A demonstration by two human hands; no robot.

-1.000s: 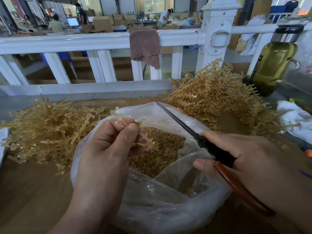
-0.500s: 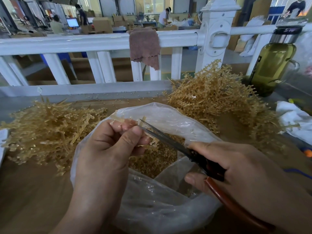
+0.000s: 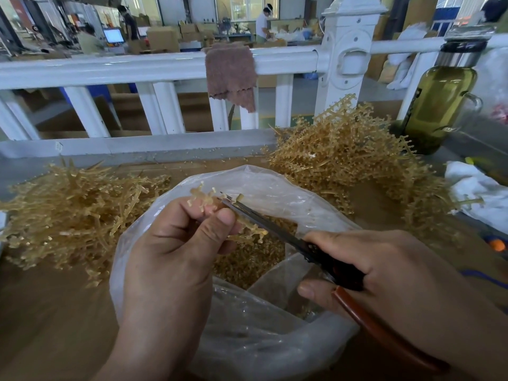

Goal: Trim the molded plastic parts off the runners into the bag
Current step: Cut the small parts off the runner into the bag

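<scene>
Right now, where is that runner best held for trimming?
Probably the runner by its stem, from the left, as the left hand pinches it: its branch tips then stick out over the bag, open to the scissors on the right.

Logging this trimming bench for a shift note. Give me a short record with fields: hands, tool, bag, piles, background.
left hand: pinches a tan plastic runner sprig above the clear plastic bag
right hand: grips red-handled black scissors, blade tips at the sprig
bag: open, trimmed tan parts inside
piles: left heap of tan runners; right heap of tan runners
background: white railing with brown cloth draped over; glass bottle of olive liquid at right
</scene>
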